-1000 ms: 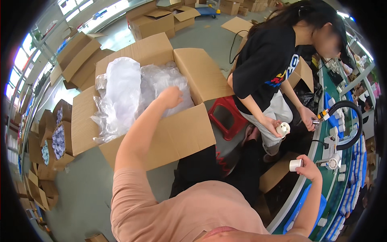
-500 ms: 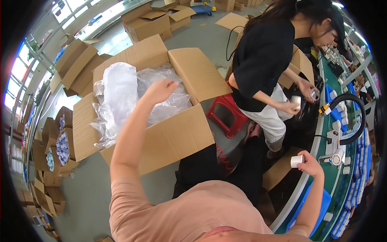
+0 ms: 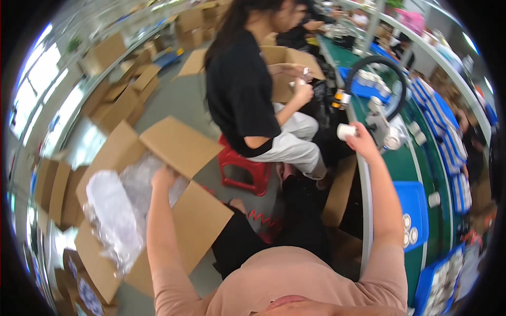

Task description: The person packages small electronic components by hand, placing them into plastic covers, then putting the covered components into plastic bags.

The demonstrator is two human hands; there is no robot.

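White cylinder (image 3: pixel 346 131) beside the near edge of the green table (image 3: pixel 416 163), pinched between the thumb and fingers of the right hand (image 3: pixel 361 140), as half a second earlier. The left hand (image 3: pixel 164 178), previously raised, appeared to have come down among clear plastic bags (image 3: pixel 138 184) in the open cardboard box (image 3: pixel 195 221); blur prevented telling whether its fingers had closed on anything. The cylinder thus remained apart from the bags, each hand being occupied separately. The view had swung rightward, exposing more of the blue tray (image 3: pixel 416 195) and its round white pieces (image 3: pixel 407 221). Beyond, the co-worker's hands (image 3: pixel 301 94) had drawn closer together.
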